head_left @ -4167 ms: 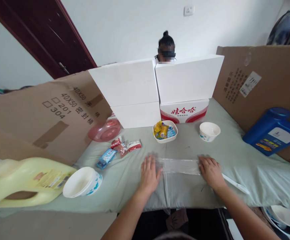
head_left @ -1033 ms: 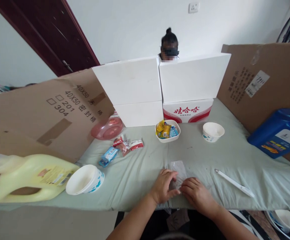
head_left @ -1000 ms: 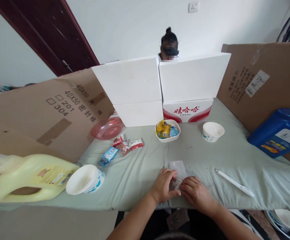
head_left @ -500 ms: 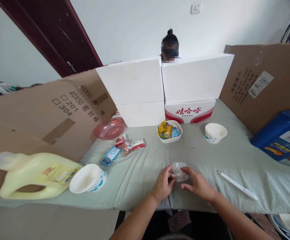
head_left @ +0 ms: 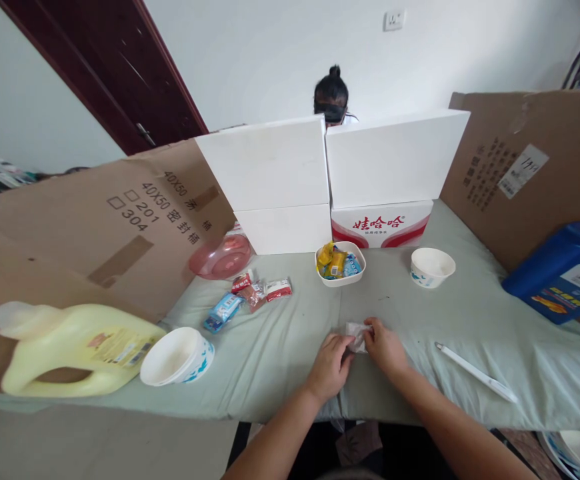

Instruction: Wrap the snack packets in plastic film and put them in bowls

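- Presently, one small piece of clear plastic film, seemingly folded, on the green cloth close to my edge of the table.
- Weight, as I judge it: next to nothing; it should shift at a light brush.
- Body: thin, soft, limp, likely springy at the creases and somewhat slippery; hardly fragile, though easily crumpled.
- Best hold, in my judgement: both side edges, pressed flat by the fingertips, folds kept together.
- Left hand: fingers curled, fingertips at the film's left edge, thumb a little apart from the forefinger.
- Right hand: fingertips over the film's right edge, thumb and forefinger bent toward it.
- Grip: I cannot tell whether either set is clamped or merely touching.
- Position: film between my two hands, just beyond the thumbs.
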`<state>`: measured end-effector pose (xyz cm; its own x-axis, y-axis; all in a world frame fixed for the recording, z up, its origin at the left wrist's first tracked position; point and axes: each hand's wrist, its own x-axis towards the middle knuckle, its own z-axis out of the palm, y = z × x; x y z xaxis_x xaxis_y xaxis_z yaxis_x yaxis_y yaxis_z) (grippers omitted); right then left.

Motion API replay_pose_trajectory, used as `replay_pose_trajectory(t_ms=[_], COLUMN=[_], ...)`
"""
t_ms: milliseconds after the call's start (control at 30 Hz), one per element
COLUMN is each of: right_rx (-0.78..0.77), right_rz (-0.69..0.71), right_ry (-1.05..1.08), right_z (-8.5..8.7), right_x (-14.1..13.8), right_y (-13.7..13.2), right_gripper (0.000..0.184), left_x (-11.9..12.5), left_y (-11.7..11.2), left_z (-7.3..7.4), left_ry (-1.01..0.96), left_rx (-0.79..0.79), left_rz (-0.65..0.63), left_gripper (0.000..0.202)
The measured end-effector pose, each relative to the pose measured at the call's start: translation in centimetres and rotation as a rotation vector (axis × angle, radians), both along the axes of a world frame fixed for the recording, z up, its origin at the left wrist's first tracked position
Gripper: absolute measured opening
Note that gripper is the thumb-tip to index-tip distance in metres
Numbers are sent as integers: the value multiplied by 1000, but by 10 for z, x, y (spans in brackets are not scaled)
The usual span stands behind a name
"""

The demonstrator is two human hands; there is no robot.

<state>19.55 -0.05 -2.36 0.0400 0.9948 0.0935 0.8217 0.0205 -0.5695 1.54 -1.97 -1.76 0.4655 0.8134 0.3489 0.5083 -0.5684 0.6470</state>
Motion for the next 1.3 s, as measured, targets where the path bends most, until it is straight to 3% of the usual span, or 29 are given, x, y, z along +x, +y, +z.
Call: replay_pose_trajectory(t_ms=[233,400,567,633,800,1100,1300], right_rx=[-51,69,215,210,159,73,64], right_rz=[-46,-45,341,406,373,302,381], right_ry=[-130,-173,-208,-249,-301,-348,-330], right_z=[8,24,19,12,7,23,27], right_x=[-1,17,9,1,-5,1,-4], right_y=[9,5,-9,-11,-9,-5,-2], right_gripper=[21,27,26,28,32,41,26], left_x=[5,6,6,6,7,7,4], left_y=[-3,-4,-4,-4,-7,-6,-5], left_z=[5,2,3,4,4,-2,-6], left_ry=[203,262,258,245,193,157,148], left_rx=[76,102,111,110,155,234,236], left_rz=[41,59,58,70,137,186,180], left_gripper=[36,33,34,33,21,15,15])
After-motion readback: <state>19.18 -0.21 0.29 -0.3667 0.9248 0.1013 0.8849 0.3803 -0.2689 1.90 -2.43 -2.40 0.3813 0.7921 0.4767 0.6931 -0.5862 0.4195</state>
